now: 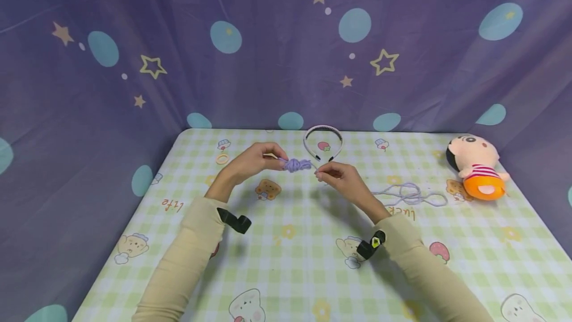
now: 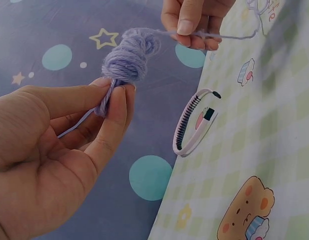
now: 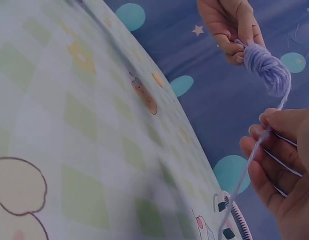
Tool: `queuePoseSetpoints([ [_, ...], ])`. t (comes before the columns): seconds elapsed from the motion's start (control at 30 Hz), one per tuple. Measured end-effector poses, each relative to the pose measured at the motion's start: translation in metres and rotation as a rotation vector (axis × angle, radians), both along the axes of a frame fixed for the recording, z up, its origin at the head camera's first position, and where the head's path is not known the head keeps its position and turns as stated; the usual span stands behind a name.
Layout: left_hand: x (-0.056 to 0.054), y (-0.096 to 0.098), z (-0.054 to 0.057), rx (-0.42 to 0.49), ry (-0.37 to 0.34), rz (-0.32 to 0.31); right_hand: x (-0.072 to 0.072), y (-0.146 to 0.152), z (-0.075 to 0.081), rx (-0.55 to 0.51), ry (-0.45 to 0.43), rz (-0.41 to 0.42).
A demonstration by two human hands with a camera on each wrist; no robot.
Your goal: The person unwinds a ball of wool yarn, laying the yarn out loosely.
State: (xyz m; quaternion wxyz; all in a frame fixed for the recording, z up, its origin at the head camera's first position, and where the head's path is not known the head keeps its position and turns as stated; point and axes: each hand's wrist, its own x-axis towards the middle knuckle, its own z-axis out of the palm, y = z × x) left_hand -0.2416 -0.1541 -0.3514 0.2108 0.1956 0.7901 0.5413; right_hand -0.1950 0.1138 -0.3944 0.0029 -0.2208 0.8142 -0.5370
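Two beige sleeves [image 1: 178, 262] up front, one yarn bundle [image 1: 293, 165] held up beyond

Both sleeves run out of frame at the bottom. Two black wrist cameras [image 1: 232, 220], one per cuff; too dark for detail. One surface [image 1: 286, 262] underneath, green-white check with printed cartoons; near edge cut off, forearms cover some prints.

Two hands, both raised over it. Right hand [image 1: 341, 180]: narrow pinch, thumb and fingers on one yarn strand [image 3: 282, 101] that leads to the bundle. Left hand [image 1: 254, 159]: thumb and fingers pinching the bundle's twisted end. Bundle: one, purple, wound, in the air between the hands, touching left fingertips, apart from the right hand. Wraps overlap, can't count. One thin tail slips out of sight behind the left hand.

Loose loops [image 1: 419, 194] of like-coloured yarn: one tangle on the surface, right of the right hand. Loop number unclear; link to the strand hard to follow in the head view, tangle clipped at the top in the left wrist view.

One doll [image 1: 480, 168], far right, striped top, orange bottom. One small ring [image 1: 222, 163], left of the left hand. One pale headband [image 1: 323, 127], dark teeth, beyond the hands; cut off at the bottom of the right wrist view.

One purple backdrop [image 1: 277, 88] behind, two outlined yellow stars in the head view; some blue ovals cropped.
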Motion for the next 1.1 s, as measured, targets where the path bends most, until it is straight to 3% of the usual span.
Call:
queuePoseSetpoints([
  [0.63,0.001,-0.004,0.000,-0.021,-0.004,0.010,0.002,0.042,0.005,-0.008,-0.016,-0.176],
  [1.1,0.000,-0.006,-0.002,-0.025,-0.003,0.004,0.001,0.079,0.004,0.006,0.038,-0.286],
])
